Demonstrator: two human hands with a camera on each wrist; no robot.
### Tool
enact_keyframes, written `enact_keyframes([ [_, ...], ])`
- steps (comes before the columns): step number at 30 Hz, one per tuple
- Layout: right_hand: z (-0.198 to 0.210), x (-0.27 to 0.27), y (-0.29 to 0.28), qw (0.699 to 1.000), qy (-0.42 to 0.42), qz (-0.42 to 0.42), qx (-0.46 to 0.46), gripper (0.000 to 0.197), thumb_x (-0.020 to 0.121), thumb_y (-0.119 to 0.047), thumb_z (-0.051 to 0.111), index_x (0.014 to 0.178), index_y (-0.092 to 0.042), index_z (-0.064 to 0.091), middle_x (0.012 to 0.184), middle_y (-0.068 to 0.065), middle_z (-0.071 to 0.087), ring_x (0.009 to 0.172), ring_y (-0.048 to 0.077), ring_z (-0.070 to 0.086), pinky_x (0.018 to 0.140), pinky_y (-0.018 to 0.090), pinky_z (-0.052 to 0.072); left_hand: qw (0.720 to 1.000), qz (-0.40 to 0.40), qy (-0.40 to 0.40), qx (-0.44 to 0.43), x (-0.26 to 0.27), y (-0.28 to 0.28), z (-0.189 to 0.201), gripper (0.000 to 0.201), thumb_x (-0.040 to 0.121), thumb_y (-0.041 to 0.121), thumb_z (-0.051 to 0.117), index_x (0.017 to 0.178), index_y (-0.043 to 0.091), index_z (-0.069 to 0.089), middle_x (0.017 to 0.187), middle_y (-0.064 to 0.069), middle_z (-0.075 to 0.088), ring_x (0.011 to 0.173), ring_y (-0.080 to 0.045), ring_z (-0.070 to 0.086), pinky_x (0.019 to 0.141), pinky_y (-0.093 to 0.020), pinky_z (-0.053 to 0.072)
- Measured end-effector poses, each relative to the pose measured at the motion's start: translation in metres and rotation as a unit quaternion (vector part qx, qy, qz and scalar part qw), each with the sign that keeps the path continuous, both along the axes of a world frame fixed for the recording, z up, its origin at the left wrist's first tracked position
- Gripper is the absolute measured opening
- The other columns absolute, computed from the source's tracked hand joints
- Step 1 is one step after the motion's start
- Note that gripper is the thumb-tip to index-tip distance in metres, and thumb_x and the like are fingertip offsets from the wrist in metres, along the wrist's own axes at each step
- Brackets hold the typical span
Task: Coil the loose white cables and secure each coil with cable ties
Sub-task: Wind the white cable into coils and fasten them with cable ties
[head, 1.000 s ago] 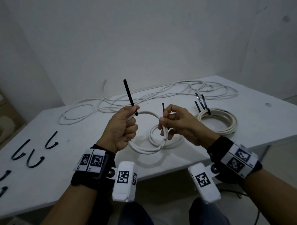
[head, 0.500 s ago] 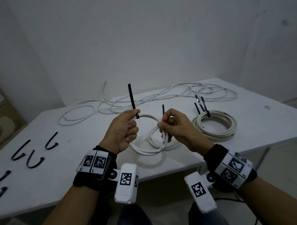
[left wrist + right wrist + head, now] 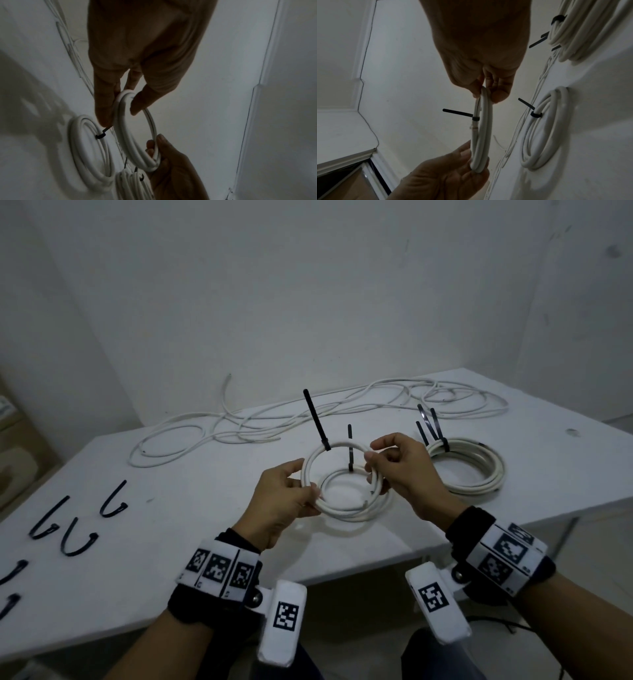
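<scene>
I hold a small white cable coil (image 3: 313,460) upright above the table's front edge. My left hand (image 3: 306,484) pinches its left side between thumb and fingers (image 3: 106,105). My right hand (image 3: 371,457) pinches the opposite side (image 3: 484,93). One black cable tie (image 3: 317,419) is fastened round the coil's top, its tail pointing up. The same coil (image 3: 130,135) and tie (image 3: 458,113) show in both wrist views. Directly behind it a second tied coil (image 3: 337,474) lies flat on the table.
A larger tied coil (image 3: 469,470) lies to the right on the white table (image 3: 205,508). Loose white cables (image 3: 274,422) sprawl along the back. Several spare black ties (image 3: 68,525) lie at the left. White walls stand close behind.
My left hand slid from the tie at the coil's top down to its left side, leaving the tie exposed. The right hand shifted its pinch higher on the right side.
</scene>
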State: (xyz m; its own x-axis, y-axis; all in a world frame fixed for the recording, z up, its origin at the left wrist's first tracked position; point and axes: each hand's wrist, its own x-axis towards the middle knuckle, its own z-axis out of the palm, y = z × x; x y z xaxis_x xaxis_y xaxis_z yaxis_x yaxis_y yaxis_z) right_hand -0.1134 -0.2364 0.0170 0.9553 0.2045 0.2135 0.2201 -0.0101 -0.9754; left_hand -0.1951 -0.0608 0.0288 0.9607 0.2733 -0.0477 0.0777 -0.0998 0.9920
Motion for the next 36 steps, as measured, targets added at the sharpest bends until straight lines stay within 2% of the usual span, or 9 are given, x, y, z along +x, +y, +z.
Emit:
enact_keyframes([
  [6, -0.006, 0.015, -0.010, 0.987, -0.001, -0.002, -0.159, 0.025, 0.083, -0.014, 0.071, 0.103, -0.008, 0.057, 0.075, 0.011, 0.063, 0.055, 0.020, 0.061, 0.053, 0.035, 0.058, 0.997, 0.045, 0.002, 0.067, 0.028, -0.004, -0.005, 0.056, 0.079, -0.008, 0.071, 0.130, -0.008, 0.048, 0.099, -0.023, 0.060, 0.079, -0.029, 0.065, 0.067, -0.038, 0.060],
  [9, -0.014, 0.019, -0.013, 0.966, -0.020, -0.022, -0.256, 0.027, 0.084, -0.020, 0.069, 0.104, -0.010, 0.055, 0.074, 0.007, 0.063, 0.043, 0.011, 0.059, 0.045, 0.025, 0.053, 0.989, 0.045, 0.014, 0.143, 0.041, -0.005, -0.009, 0.052, 0.081, -0.003, 0.072, 0.128, -0.006, 0.052, 0.102, -0.012, 0.056, 0.075, -0.020, 0.062, 0.058, -0.025, 0.058],
  [13, -0.024, 0.022, -0.011, 0.945, -0.022, -0.038, -0.324, 0.028, 0.087, -0.024, 0.066, 0.108, -0.010, 0.054, 0.089, 0.008, 0.064, 0.037, 0.010, 0.055, 0.040, 0.018, 0.044, 0.971, 0.023, 0.044, 0.233, 0.052, -0.007, -0.014, 0.041, 0.081, 0.003, 0.073, 0.119, -0.001, 0.060, 0.110, -0.019, 0.063, 0.076, -0.027, 0.067, 0.072, -0.037, 0.060],
  [16, -0.026, 0.023, -0.008, 0.927, -0.044, -0.046, -0.371, 0.026, 0.089, -0.023, 0.062, 0.106, -0.006, 0.054, 0.093, 0.011, 0.065, 0.052, 0.018, 0.055, 0.051, 0.024, 0.047, 0.953, 0.004, 0.072, 0.293, 0.057, -0.008, -0.018, 0.021, 0.080, 0.005, 0.073, 0.071, 0.013, 0.056, 0.081, -0.012, 0.060, 0.071, -0.025, 0.061, 0.069, -0.031, 0.056],
  [22, -0.024, 0.021, -0.003, 0.902, -0.068, -0.033, -0.425, 0.026, 0.090, -0.021, 0.060, 0.100, 0.003, 0.059, 0.089, 0.016, 0.065, 0.062, 0.026, 0.057, 0.064, 0.039, 0.050, 0.918, -0.009, 0.120, 0.379, 0.066, -0.006, -0.022, 0.030, 0.078, 0.000, 0.060, 0.062, 0.011, 0.038, 0.063, -0.004, 0.039, 0.060, -0.019, 0.038, 0.050, -0.024, 0.027],
  [29, 0.014, 0.033, -0.006, 0.902, -0.073, 0.019, -0.425, 0.025, 0.091, -0.029, 0.060, 0.106, -0.009, 0.061, 0.098, 0.008, 0.063, 0.077, 0.029, 0.066, 0.052, 0.029, 0.050, 0.904, -0.026, 0.127, 0.407, 0.075, 0.014, 0.004, 0.037, 0.086, 0.017, 0.066, 0.065, 0.022, 0.036, 0.072, 0.002, 0.042, 0.070, -0.017, 0.045, 0.055, -0.022, 0.034],
  [31, 0.033, 0.050, -0.006, 0.916, -0.074, 0.019, -0.394, 0.013, 0.092, -0.025, 0.060, 0.096, -0.012, 0.062, 0.085, 0.006, 0.064, 0.063, 0.024, 0.066, 0.043, 0.026, 0.051, 0.910, -0.027, 0.102, 0.400, 0.083, 0.027, 0.022, 0.012, 0.086, 0.021, 0.068, 0.082, 0.019, 0.057, 0.088, -0.005, 0.055, 0.082, -0.020, 0.054, 0.070, -0.024, 0.040],
  [33, 0.051, 0.075, -0.003, 0.921, -0.081, 0.013, -0.382, 0.008, 0.092, -0.020, 0.058, 0.092, -0.013, 0.063, 0.079, 0.006, 0.065, 0.056, 0.015, 0.061, 0.042, 0.022, 0.050, 0.912, -0.027, 0.075, 0.401, 0.095, 0.040, 0.037, 0.029, 0.087, 0.026, 0.069, 0.111, 0.011, 0.065, 0.107, -0.007, 0.063, 0.096, -0.020, 0.060, 0.079, -0.025, 0.044],
  [36, 0.068, 0.125, 0.008, 0.916, -0.105, 0.016, -0.387, 0.007, 0.090, -0.018, 0.059, 0.090, -0.014, 0.064, 0.083, 0.011, 0.069, 0.065, 0.019, 0.065, 0.048, 0.025, 0.052, 0.886, -0.033, 0.046, 0.460, 0.125, 0.061, 0.049, 0.037, 0.087, 0.032, 0.069, 0.118, 0.012, 0.064, 0.110, -0.004, 0.065, 0.095, -0.015, 0.058, 0.080, -0.024, 0.041],
])
